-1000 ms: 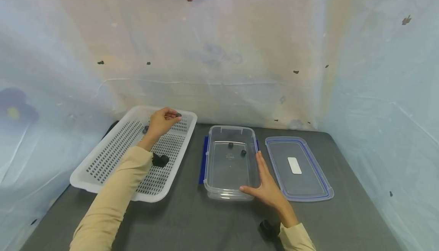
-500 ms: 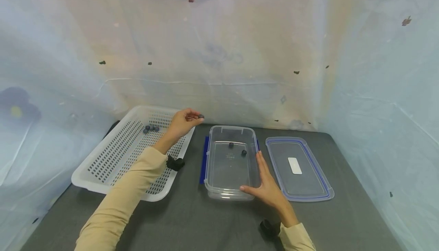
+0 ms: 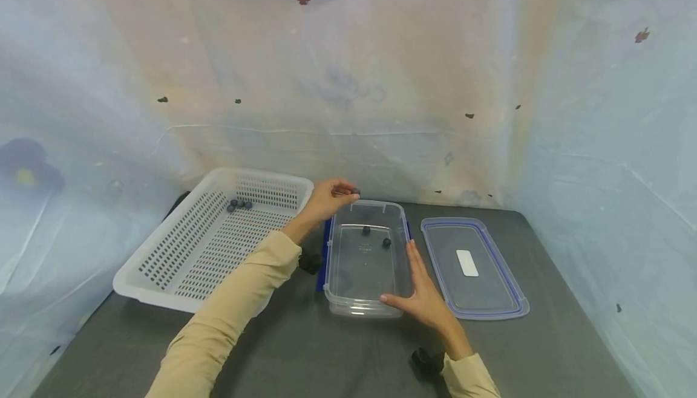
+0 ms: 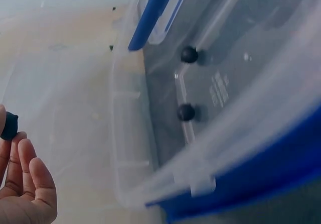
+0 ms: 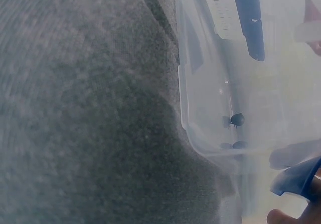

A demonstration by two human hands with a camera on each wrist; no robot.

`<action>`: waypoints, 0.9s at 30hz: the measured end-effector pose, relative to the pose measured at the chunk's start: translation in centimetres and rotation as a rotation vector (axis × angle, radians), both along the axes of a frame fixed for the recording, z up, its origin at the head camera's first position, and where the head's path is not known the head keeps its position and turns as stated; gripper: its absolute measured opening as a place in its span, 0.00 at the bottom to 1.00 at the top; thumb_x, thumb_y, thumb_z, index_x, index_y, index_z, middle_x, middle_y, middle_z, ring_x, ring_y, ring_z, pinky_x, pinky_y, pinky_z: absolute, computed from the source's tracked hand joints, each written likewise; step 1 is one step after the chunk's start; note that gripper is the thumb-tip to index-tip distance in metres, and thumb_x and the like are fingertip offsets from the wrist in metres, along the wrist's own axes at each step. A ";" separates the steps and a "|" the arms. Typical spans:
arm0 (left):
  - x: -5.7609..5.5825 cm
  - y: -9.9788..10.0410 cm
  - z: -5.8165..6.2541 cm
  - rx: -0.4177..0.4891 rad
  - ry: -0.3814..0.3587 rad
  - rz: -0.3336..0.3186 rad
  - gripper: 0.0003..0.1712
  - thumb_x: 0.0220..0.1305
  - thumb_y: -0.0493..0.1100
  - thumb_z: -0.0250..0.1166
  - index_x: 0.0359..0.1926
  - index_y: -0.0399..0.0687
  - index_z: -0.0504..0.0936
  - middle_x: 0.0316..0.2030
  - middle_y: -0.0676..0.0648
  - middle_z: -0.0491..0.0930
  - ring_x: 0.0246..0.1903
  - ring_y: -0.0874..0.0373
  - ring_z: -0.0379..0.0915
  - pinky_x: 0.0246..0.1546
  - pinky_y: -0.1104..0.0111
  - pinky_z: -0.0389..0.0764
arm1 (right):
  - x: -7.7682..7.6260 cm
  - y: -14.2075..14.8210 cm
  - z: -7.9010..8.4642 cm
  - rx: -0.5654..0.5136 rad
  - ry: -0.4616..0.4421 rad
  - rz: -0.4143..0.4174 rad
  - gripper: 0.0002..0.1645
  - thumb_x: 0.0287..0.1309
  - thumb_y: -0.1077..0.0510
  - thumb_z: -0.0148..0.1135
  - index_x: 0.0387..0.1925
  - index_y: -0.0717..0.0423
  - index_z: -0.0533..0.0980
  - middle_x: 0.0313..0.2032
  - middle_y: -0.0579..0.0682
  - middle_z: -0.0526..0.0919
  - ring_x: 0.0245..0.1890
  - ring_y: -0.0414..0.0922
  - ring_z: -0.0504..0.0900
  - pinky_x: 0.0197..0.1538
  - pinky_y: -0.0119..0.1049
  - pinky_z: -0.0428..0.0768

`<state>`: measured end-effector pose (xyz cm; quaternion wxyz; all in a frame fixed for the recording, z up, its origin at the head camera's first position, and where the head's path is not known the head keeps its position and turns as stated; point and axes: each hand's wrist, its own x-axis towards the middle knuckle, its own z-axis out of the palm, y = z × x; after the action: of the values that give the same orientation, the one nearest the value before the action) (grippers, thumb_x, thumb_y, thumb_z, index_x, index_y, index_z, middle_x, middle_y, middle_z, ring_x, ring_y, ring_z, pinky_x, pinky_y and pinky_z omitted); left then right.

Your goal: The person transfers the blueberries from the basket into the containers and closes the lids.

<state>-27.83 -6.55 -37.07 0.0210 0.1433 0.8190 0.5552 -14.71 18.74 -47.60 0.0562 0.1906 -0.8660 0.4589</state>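
Observation:
In the head view, my left hand (image 3: 328, 199) pinches a blueberry (image 3: 356, 192) between thumb and fingertips, over the far left corner of a clear plastic container (image 3: 354, 302). The left wrist view shows the pinched blueberry (image 4: 10, 126) beside the container's clear wall. Two blueberries (image 3: 386, 242) lie apart on the container's floor. My right hand (image 3: 427, 301) rests against the container's near right corner, fingers straight along the right side and thumb spread toward the front rim. In the right wrist view, that hand's fingers are partly out of frame beside a blue latch flap (image 5: 296, 180).
A white perforated basket (image 3: 130, 289) stands to the left, with several blueberries (image 3: 232, 205) at its far end. The clear lid (image 3: 484, 292) with a blue seal lies flat right of the container. Plastic sheeting (image 3: 348, 83) hangs behind the grey tabletop (image 3: 337, 355).
My left hand has carried the blueberry rightward from above the basket to the container's far left corner. The right hand has stayed at the container.

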 end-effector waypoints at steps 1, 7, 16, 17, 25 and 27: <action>-0.1 0.4 -0.1 0.001 -0.004 -0.001 0.19 0.65 0.45 0.66 0.54 0.41 0.79 0.49 0.43 0.78 0.51 0.49 0.73 0.49 0.58 0.76 | 0.0 0.0 0.0 -0.002 0.001 0.000 0.72 0.41 0.44 0.77 0.76 0.57 0.40 0.75 0.58 0.37 0.73 0.60 0.41 0.64 0.67 0.51; -0.7 2.6 -0.6 0.048 -0.036 0.010 0.19 0.65 0.44 0.66 0.54 0.41 0.79 0.50 0.43 0.78 0.52 0.50 0.72 0.49 0.59 0.76 | 0.0 0.0 0.1 0.000 -0.016 -0.001 0.72 0.42 0.43 0.77 0.76 0.55 0.40 0.76 0.55 0.36 0.73 0.60 0.41 0.63 0.69 0.51; -1.2 5.0 -1.9 0.029 -0.049 0.072 0.17 0.64 0.43 0.67 0.51 0.40 0.80 0.47 0.43 0.79 0.50 0.50 0.74 0.49 0.61 0.76 | 0.0 0.1 0.0 0.004 -0.015 0.005 0.72 0.42 0.44 0.77 0.76 0.56 0.39 0.76 0.55 0.36 0.73 0.60 0.41 0.63 0.69 0.52; -1.3 5.2 -2.1 0.031 -0.057 0.081 0.17 0.64 0.42 0.67 0.51 0.40 0.80 0.47 0.43 0.79 0.49 0.50 0.74 0.48 0.61 0.76 | -0.1 0.1 0.0 0.003 -0.013 0.006 0.72 0.42 0.44 0.77 0.76 0.56 0.39 0.76 0.55 0.36 0.73 0.60 0.41 0.63 0.69 0.51; -1.3 6.8 -3.5 0.000 -0.102 0.168 0.14 0.61 0.40 0.69 0.46 0.38 0.81 0.41 0.43 0.80 0.43 0.49 0.76 0.42 0.61 0.78 | 0.0 0.0 -0.1 -0.012 0.003 0.008 0.71 0.42 0.45 0.77 0.76 0.57 0.40 0.76 0.54 0.36 0.73 0.59 0.41 0.64 0.67 0.50; -1.3 7.1 -4.0 -0.015 -0.102 0.181 0.14 0.60 0.40 0.70 0.44 0.37 0.81 0.39 0.43 0.81 0.41 0.48 0.77 0.40 0.62 0.78 | -0.1 -0.1 -0.1 -0.015 0.007 0.011 0.71 0.43 0.45 0.77 0.76 0.57 0.40 0.76 0.55 0.37 0.73 0.59 0.41 0.64 0.67 0.51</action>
<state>-29.16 0.53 -41.06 0.0135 0.0403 0.8307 0.5551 -14.79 18.69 -47.74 0.0578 0.1966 -0.8613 0.4649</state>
